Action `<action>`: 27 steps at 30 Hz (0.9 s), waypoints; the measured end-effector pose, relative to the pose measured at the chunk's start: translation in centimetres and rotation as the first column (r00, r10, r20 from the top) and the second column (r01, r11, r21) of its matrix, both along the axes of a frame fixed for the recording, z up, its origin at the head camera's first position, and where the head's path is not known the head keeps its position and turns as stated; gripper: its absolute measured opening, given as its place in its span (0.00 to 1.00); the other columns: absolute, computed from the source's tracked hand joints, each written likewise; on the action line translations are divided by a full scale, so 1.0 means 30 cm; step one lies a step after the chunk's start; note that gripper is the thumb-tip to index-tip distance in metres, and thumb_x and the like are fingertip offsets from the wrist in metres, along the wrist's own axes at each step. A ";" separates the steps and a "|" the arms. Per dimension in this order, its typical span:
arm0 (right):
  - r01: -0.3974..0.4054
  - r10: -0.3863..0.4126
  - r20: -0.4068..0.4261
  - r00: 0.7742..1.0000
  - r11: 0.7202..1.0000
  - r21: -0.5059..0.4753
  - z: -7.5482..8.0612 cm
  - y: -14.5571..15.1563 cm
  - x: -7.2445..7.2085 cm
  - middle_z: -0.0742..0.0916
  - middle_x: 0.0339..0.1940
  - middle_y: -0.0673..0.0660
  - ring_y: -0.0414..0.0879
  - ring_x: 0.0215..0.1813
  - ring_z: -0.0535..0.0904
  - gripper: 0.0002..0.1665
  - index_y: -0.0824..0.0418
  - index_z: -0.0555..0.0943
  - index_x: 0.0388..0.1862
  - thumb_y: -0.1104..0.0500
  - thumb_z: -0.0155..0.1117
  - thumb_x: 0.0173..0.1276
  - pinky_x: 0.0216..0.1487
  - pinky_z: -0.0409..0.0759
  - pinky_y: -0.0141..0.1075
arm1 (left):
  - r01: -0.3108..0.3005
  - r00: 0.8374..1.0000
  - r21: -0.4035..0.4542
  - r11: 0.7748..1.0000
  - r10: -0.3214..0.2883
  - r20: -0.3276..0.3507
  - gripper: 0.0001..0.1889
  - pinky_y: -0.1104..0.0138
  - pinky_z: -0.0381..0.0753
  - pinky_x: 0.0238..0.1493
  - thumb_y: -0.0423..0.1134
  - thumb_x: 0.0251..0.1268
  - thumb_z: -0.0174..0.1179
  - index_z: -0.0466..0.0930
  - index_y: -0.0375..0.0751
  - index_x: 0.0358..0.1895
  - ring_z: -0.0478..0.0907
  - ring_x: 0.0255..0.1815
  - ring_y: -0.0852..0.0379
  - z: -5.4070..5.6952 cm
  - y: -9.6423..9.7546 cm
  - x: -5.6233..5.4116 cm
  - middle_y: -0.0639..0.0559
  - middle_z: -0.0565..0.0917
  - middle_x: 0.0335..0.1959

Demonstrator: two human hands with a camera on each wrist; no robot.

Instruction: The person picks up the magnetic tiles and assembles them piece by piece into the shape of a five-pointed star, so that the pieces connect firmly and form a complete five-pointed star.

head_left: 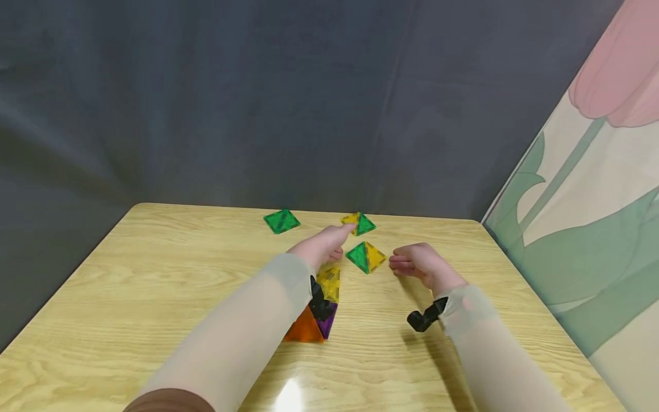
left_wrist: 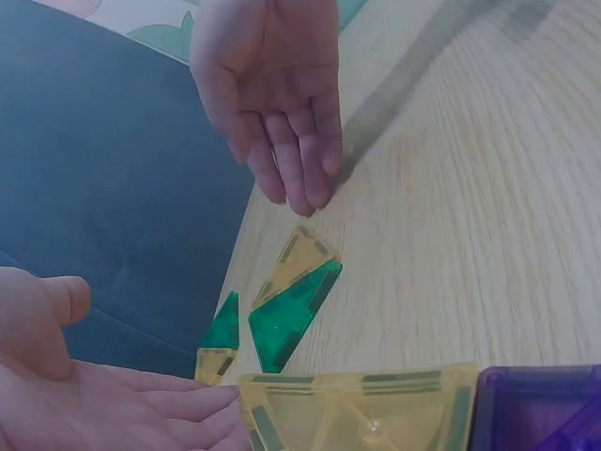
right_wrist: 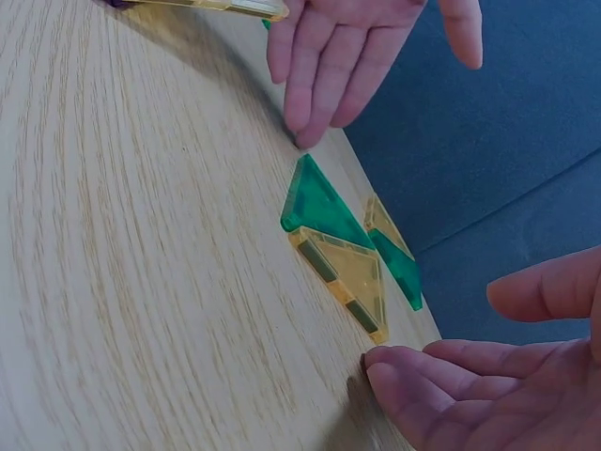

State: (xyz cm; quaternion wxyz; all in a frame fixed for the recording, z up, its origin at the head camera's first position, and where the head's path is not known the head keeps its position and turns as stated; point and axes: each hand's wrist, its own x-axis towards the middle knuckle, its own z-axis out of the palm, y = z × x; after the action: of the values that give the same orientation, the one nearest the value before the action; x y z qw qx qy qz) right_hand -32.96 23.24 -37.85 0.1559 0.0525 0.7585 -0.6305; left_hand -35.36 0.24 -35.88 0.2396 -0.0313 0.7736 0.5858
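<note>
Both hands hover over the table with empty palms facing each other. My left hand [head_left: 324, 246] is on the left of a pair of triangular magnetic tiles, one green [head_left: 357, 257] and one yellow [head_left: 375, 257], lying edge to edge. On the right of that pair is my right hand [head_left: 422, 263], its fingertips close to the yellow tile's corner. Straight, relaxed fingers show on the left hand [left_wrist: 113, 395] in the left wrist view, and on the right hand [right_wrist: 498, 390] in the right wrist view. Beneath the left wrist stands a magnetic-tile piece with yellow [head_left: 330, 284], purple [head_left: 328, 321] and orange [head_left: 305, 328] faces, partly hidden by the forearm.
Near the table's back edge lies another yellow-and-green tile pair [head_left: 365, 224], partly overlapped by the left hand in the head view. Two green triangular tiles [head_left: 281, 221] lie together further left. A dark curtain [head_left: 329, 103] hangs behind the table [head_left: 154, 274], and a flower-patterned panel [head_left: 592, 229] borders its right side.
</note>
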 end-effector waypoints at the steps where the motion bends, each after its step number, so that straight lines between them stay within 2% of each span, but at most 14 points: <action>1: -0.005 0.005 0.002 1.000 1.000 0.000 -0.002 -0.003 0.000 0.75 0.61 0.77 0.54 0.51 0.82 0.31 0.83 0.57 0.70 0.63 0.47 0.78 0.57 0.79 0.45 | -0.004 1.000 0.021 1.000 0.004 0.003 0.39 0.53 0.70 0.65 0.60 0.76 0.46 0.54 0.37 0.78 0.72 0.62 0.38 -0.004 0.001 -0.002 0.28 0.68 0.66; 3: -0.008 0.008 0.007 1.000 1.000 -0.004 -0.006 -0.010 -0.002 0.72 0.64 0.77 0.57 0.55 0.80 0.31 0.82 0.57 0.71 0.62 0.47 0.78 0.57 0.80 0.46 | -0.011 1.000 0.046 0.999 0.011 0.005 0.38 0.52 0.69 0.66 0.59 0.76 0.46 0.53 0.36 0.78 0.70 0.64 0.36 -0.009 0.002 -0.003 0.26 0.66 0.68; 7: 0.004 -0.003 0.026 1.000 1.000 -0.016 -0.012 -0.017 -0.003 0.72 0.64 0.76 0.59 0.58 0.77 0.31 0.81 0.57 0.71 0.62 0.48 0.78 0.55 0.81 0.46 | -0.002 1.000 0.045 0.999 0.001 0.012 0.39 0.51 0.69 0.66 0.59 0.76 0.47 0.53 0.36 0.78 0.70 0.64 0.35 -0.007 0.006 -0.003 0.25 0.67 0.67; 11: 0.023 -0.022 0.030 0.999 0.999 -0.039 -0.017 -0.014 -0.006 0.74 0.60 0.74 0.57 0.54 0.79 0.31 0.82 0.58 0.70 0.63 0.49 0.78 0.55 0.81 0.46 | -0.010 1.000 0.069 0.998 0.009 0.023 0.38 0.51 0.69 0.66 0.58 0.75 0.49 0.54 0.36 0.77 0.69 0.65 0.33 -0.008 0.010 -0.001 0.25 0.68 0.66; 14: 0.040 -0.038 0.036 0.999 0.998 -0.055 -0.023 -0.017 -0.008 0.79 0.52 0.70 0.52 0.47 0.82 0.28 0.82 0.60 0.68 0.64 0.50 0.77 0.53 0.82 0.46 | -0.046 0.998 0.105 0.993 0.043 0.036 0.38 0.51 0.72 0.63 0.53 0.74 0.54 0.54 0.35 0.77 0.70 0.63 0.32 -0.018 0.011 0.001 0.24 0.68 0.64; 17: 0.055 -0.050 0.059 0.997 0.995 -0.080 -0.032 -0.031 -0.011 0.80 0.44 0.66 0.49 0.40 0.84 0.26 0.82 0.62 0.65 0.67 0.50 0.76 0.50 0.83 0.46 | -0.092 0.995 0.094 0.991 0.088 0.048 0.39 0.53 0.77 0.58 0.46 0.69 0.61 0.53 0.34 0.76 0.75 0.57 0.35 -0.035 0.013 0.002 0.27 0.71 0.61; 21: 0.065 -0.058 0.077 0.995 0.993 -0.097 -0.044 -0.062 -0.017 0.80 0.38 0.65 0.47 0.33 0.84 0.23 0.83 0.63 0.63 0.70 0.50 0.74 0.47 0.84 0.44 | -0.136 0.991 0.011 0.991 0.135 0.023 0.37 0.60 0.82 0.50 0.37 0.65 0.65 0.57 0.32 0.73 0.79 0.40 0.45 -0.060 0.019 -0.002 0.34 0.74 0.56; 24: 0.065 -0.060 0.061 0.996 0.995 -0.073 -0.048 -0.082 -0.021 0.80 0.36 0.66 0.47 0.31 0.83 0.22 0.85 0.65 0.61 0.72 0.50 0.73 0.44 0.85 0.42 | -0.149 0.989 -0.054 0.987 0.149 -0.007 0.37 0.64 0.82 0.40 0.32 0.64 0.64 0.57 0.33 0.74 0.76 0.29 0.51 -0.072 0.025 -0.008 0.37 0.71 0.62; 27: 0.064 -0.062 0.051 0.997 0.997 -0.041 -0.051 -0.088 -0.020 0.79 0.40 0.67 0.46 0.30 0.83 0.22 0.85 0.65 0.62 0.72 0.50 0.73 0.43 0.86 0.40 | -0.152 0.988 -0.104 0.983 0.151 -0.023 0.40 0.67 0.78 0.30 0.30 0.64 0.63 0.53 0.34 0.76 0.73 0.24 0.52 -0.082 0.030 -0.017 0.39 0.68 0.67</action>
State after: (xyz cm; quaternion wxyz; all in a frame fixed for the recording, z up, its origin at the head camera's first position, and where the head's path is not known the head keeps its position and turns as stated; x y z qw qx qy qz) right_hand -33.57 20.59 -39.39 0.1557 0.0888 0.7387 -0.6498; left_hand -35.87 1.14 -38.34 0.1866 -0.0982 0.8005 0.5610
